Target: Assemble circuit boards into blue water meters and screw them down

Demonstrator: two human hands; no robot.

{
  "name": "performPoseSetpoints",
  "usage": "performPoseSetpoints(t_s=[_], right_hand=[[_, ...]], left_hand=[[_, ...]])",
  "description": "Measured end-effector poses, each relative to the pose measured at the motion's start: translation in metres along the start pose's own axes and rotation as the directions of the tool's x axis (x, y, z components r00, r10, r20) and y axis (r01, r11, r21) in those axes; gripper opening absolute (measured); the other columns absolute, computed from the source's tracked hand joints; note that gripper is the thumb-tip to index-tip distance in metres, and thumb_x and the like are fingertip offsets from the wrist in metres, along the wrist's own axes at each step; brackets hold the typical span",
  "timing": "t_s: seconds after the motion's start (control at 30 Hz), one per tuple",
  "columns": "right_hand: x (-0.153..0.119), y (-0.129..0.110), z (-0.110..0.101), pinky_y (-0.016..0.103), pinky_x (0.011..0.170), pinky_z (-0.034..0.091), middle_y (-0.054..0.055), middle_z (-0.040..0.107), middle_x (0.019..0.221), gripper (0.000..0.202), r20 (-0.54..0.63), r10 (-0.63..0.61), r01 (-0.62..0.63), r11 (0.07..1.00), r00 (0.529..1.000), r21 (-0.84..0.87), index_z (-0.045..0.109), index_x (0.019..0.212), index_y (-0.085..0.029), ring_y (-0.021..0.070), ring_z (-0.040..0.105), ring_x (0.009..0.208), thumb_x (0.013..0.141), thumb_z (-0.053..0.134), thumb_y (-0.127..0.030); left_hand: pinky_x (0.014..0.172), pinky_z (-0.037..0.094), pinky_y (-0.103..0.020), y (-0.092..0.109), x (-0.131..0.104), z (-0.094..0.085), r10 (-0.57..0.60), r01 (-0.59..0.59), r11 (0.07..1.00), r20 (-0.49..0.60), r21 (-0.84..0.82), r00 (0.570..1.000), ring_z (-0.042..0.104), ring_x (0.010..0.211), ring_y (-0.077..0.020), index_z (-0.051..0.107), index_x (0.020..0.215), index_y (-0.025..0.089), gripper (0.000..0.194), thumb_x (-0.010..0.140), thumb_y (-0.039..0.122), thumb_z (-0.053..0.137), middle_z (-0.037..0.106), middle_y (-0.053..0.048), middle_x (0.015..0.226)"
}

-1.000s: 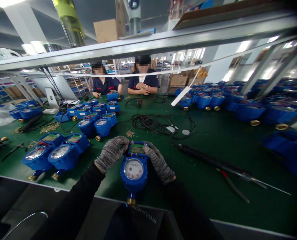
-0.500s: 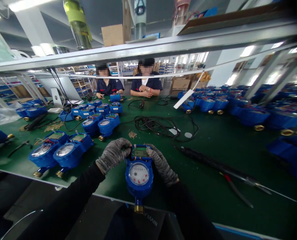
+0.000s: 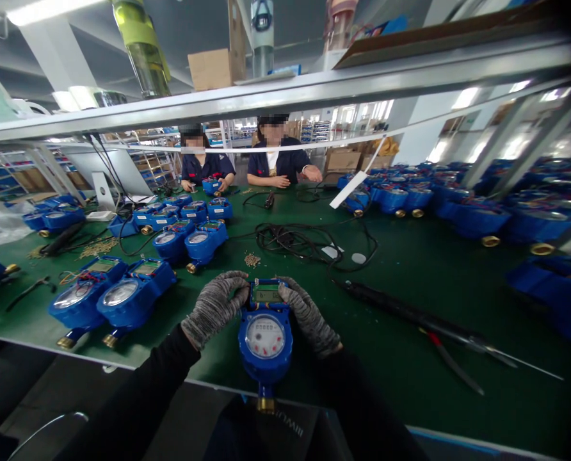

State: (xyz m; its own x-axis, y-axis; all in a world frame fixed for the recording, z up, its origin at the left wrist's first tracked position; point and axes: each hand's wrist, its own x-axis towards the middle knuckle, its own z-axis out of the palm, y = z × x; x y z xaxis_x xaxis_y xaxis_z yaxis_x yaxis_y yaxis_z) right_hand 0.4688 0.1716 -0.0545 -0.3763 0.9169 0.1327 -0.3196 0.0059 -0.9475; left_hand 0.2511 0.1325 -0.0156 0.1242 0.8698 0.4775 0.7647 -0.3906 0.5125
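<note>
A blue water meter with a round dial and brass pipe end lies at the table's front edge, its brass end toward me. At its far end a green circuit board with a small display sits in the open housing. My left hand, in a grey knitted glove, grips the left side of that housing with fingers curled in. My right hand, gloved alike, closes on the right side, fingertips at the display's edge. Small screws lie in a heap just beyond the meter.
Two more water meters stand to the left, others behind them. A long black electric screwdriver and red-handled pliers lie at right. Coiled black cable crosses the middle. Rows of meters fill the right; a shelf hangs overhead.
Both my hands stay on the meter with hardly any shift. Across the table, one person's hands part and one reaches sideways; the other person now holds a meter tilted up. The view shifts slightly.
</note>
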Motion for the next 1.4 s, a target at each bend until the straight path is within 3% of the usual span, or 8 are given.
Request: performPoseSetpoints(t_s=[0.13,0.27,0.4,0.53,0.63,0.8,1.13,1.4], right_hand=[[-0.001,-0.004,0.002,0.046,0.106,0.049,0.006,0.068,0.122,0.048,0.006,0.02,-0.02,0.999,1.0,0.029,0.066,0.118,-0.022,0.0289,0.063,0.118,0.084,0.071,-0.055],[-0.001,-0.003,0.002,0.042,0.109,0.047,0.004,0.068,0.123,0.047,-0.017,0.016,-0.016,1.0,1.0,0.027,0.068,0.115,-0.025,0.0266,0.062,0.12,0.081,0.074,-0.057],[0.0,0.001,0.0,0.042,0.113,0.043,0.003,0.066,0.129,0.051,-0.014,0.022,-0.021,0.999,1.0,0.035,0.067,0.119,-0.026,0.0267,0.058,0.126,0.08,0.074,-0.058],[0.001,0.005,-0.001,0.045,0.106,0.049,0.006,0.066,0.131,0.054,0.028,0.053,-0.055,0.996,0.998,0.073,0.063,0.125,-0.025,0.029,0.06,0.124,0.083,0.072,-0.058],[0.002,0.006,-0.002,0.044,0.107,0.048,0.006,0.066,0.13,0.055,0.021,0.06,-0.061,0.996,0.998,0.07,0.063,0.125,-0.024,0.0291,0.06,0.124,0.082,0.073,-0.057],[0.003,0.007,-0.004,0.043,0.11,0.046,0.006,0.065,0.132,0.051,0.034,0.036,-0.037,0.999,0.999,0.04,0.064,0.124,-0.023,0.0284,0.058,0.126,0.085,0.071,-0.055],[0.002,0.006,-0.005,0.045,0.111,0.045,0.006,0.064,0.132,0.048,0.037,0.028,-0.029,0.999,0.999,0.02,0.062,0.124,-0.023,0.0286,0.058,0.127,0.088,0.069,-0.053],[0.002,0.008,-0.005,0.045,0.111,0.045,0.006,0.065,0.131,0.049,0.024,0.027,-0.027,0.999,0.999,0.019,0.063,0.125,-0.023,0.028,0.058,0.126,0.087,0.069,-0.055]], left_hand=[[0.102,0.055,-0.049,-0.003,0.001,-0.005,0.141,-0.141,0.99,0.044,-0.007,0.989,0.065,0.117,-0.0277,0.074,0.102,0.016,0.024,0.096,0.027,0.053,0.07,-0.015,0.124],[0.104,0.055,-0.045,-0.013,0.009,-0.013,0.297,-0.293,0.955,0.113,-0.056,0.948,0.067,0.114,-0.0235,0.072,0.113,0.018,0.028,0.098,0.03,0.051,0.073,-0.011,0.119],[0.099,0.059,-0.037,-0.018,0.008,-0.014,0.358,-0.354,0.933,0.09,-0.055,0.929,0.07,0.111,-0.0199,0.071,0.114,0.02,0.027,0.1,0.032,0.05,0.074,-0.009,0.117],[0.102,0.057,-0.041,-0.013,-0.01,-0.011,0.277,-0.274,0.961,-0.079,0.041,0.958,0.064,0.122,-0.0225,0.066,0.122,0.018,0.027,0.098,0.026,0.058,0.066,-0.013,0.13],[0.103,0.055,-0.044,-0.009,-0.028,-0.012,0.224,-0.204,0.972,-0.192,0.117,0.956,0.061,0.123,-0.0233,0.065,0.123,0.019,0.028,0.095,0.02,0.061,0.063,-0.013,0.133],[0.105,0.054,-0.041,0.001,-0.047,-0.012,0.308,-0.268,0.928,-0.128,0.259,0.943,0.058,0.125,-0.0227,0.066,0.122,0.018,0.027,0.095,0.018,0.06,0.064,-0.011,0.134],[0.104,0.056,-0.048,0.019,-0.045,0.005,0.325,-0.24,0.887,-0.163,0.395,0.932,0.06,0.126,-0.0284,0.063,0.125,0.01,0.031,0.097,0.017,0.053,0.063,-0.018,0.135],[0.108,0.054,-0.044,0.023,-0.052,0.008,0.268,-0.198,0.911,-0.153,0.361,0.951,0.056,0.132,-0.025,0.057,0.134,0.012,0.036,0.1,0.018,0.048,0.059,-0.016,0.142]])
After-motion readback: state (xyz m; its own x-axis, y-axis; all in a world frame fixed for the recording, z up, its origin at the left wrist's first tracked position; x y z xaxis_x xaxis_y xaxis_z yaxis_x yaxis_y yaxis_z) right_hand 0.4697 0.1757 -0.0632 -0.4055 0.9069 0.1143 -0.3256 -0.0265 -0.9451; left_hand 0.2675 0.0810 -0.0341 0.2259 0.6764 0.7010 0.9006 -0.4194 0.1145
